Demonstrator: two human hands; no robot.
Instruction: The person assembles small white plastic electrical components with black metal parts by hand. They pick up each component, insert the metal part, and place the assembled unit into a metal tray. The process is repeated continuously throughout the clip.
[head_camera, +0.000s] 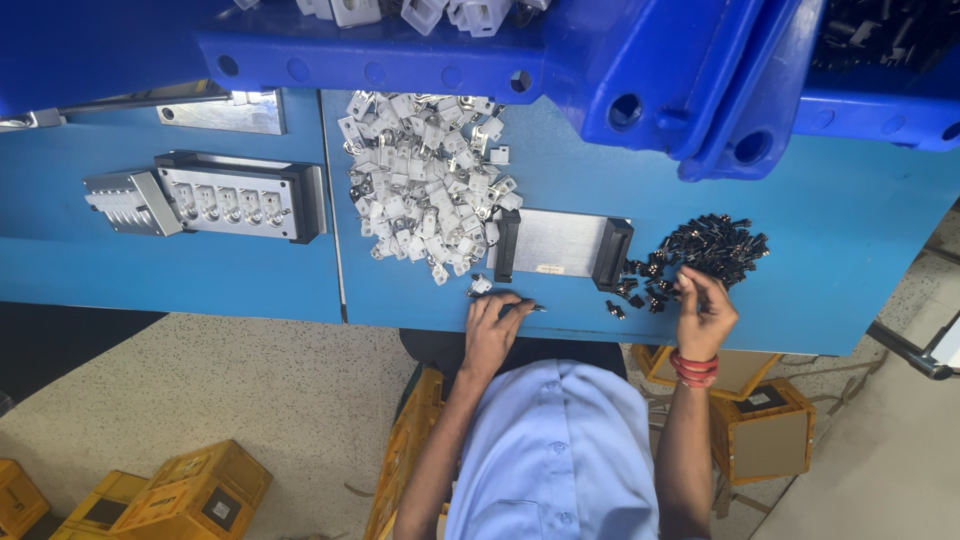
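My left hand (490, 328) rests at the near edge of the blue table (830, 240), its fingers closed over a small dark part (533, 307) whose tip sticks out to the right. A small white piece (481, 285) lies just beyond the fingertips. My right hand (705, 312), with red bangles at the wrist, pinches a small black part at the near side of a heap of black parts (715, 248). Between the hands lies a flat metal plate (558, 243) with black end blocks. A large heap of white metal pieces (425, 195) spreads beyond my left hand.
A black-framed fixture (240, 195) with a row of sockets and a grey metal block (128, 203) sit at the left. Blue bins (640, 60) overhang the far side. Yellow boxes (190, 490) and brown cartons (770, 430) stand on the floor.
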